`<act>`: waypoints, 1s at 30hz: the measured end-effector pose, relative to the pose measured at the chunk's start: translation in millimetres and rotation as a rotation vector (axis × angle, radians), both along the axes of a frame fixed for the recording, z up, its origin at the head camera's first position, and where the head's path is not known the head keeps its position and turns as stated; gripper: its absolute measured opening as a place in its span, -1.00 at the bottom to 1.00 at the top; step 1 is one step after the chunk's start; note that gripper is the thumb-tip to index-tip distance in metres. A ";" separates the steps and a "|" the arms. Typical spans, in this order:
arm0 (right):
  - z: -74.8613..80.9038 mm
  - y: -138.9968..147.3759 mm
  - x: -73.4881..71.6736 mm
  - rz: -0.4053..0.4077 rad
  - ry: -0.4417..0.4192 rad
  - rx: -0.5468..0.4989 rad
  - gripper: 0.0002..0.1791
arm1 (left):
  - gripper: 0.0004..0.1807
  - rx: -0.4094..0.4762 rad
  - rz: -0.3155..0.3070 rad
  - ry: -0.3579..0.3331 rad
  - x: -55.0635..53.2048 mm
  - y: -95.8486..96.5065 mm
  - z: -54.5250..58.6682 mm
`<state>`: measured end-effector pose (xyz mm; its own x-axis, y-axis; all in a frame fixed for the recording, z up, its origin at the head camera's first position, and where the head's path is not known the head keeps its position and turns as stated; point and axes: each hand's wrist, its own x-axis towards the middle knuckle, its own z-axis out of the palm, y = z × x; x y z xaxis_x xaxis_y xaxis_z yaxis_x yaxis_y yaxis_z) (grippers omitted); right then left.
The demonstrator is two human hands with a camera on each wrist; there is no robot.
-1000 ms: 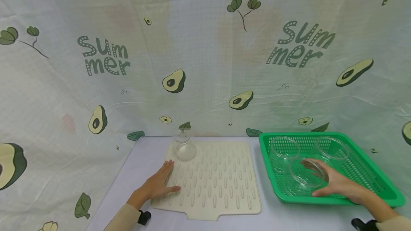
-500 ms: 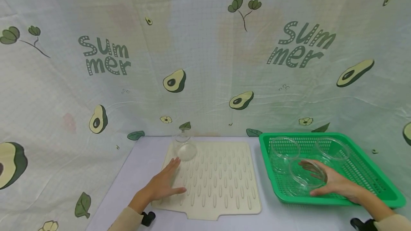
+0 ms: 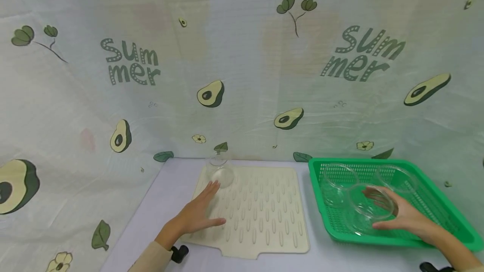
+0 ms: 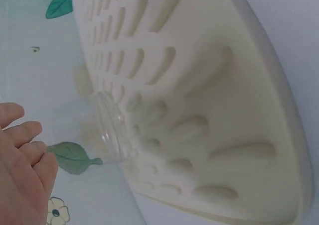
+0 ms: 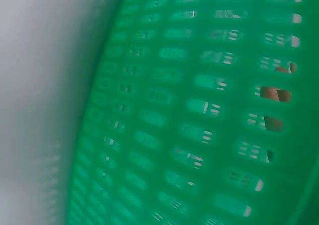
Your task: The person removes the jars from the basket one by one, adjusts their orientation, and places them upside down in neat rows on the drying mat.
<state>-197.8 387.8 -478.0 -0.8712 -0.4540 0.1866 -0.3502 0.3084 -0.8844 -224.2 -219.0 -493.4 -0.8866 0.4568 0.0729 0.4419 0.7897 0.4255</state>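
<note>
In the head view my right hand point(image 3: 402, 215) holds a clear cup point(image 3: 370, 205) inside the green basket point(image 3: 321, 217), fingers on its far side and thumb on the near side. The right wrist view shows mostly the basket's slotted wall point(image 5: 164, 105), with bits of fingers seen through the slots. My left hand point(image 3: 194, 215) is spread over the left edge of a cream ridged drying mat point(image 3: 261, 209). Just beyond its fingertips another clear cup point(image 3: 222, 175) appears to stand upside down on the mat. The left wrist view shows that cup point(image 4: 107, 128) apart from the fingers.
Two more clear cups, one back left point(image 3: 340, 177) and one back right point(image 3: 397, 179), stand in the basket. Mat and basket lie on a white tabletop point(image 3: 147, 213), a gap between them. A printed cloth point(image 3: 242, 66) hangs right behind.
The left hand has moved forward and right, nearer the cup on the mat. The cup in my right hand has risen slightly. The head view has shifted a little.
</note>
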 end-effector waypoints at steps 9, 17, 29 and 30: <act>25.1 -1.2 6.0 -0.143 0.078 0.091 -0.01 | 0.23 0.046 -0.023 -0.009 -0.3 13.5 16.9; 49.7 -10.0 10.5 -0.215 0.175 0.063 -0.02 | 0.22 0.122 -0.031 -0.026 -1.7 31.7 28.2; 75.1 -31.1 19.8 -0.195 0.250 -0.078 0.03 | 0.19 0.369 -0.086 -0.105 -9.2 63.1 52.5; 76.6 -34.0 20.0 -0.171 0.256 -0.117 0.04 | 0.19 0.379 -0.095 -0.109 -9.7 66.1 55.1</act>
<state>-177.8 353.8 -401.4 -0.8512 -0.2679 0.4513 -0.5173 0.2834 -0.8075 -233.9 -153.0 -438.3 -0.8538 0.4957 0.1592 0.4411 0.5262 0.7270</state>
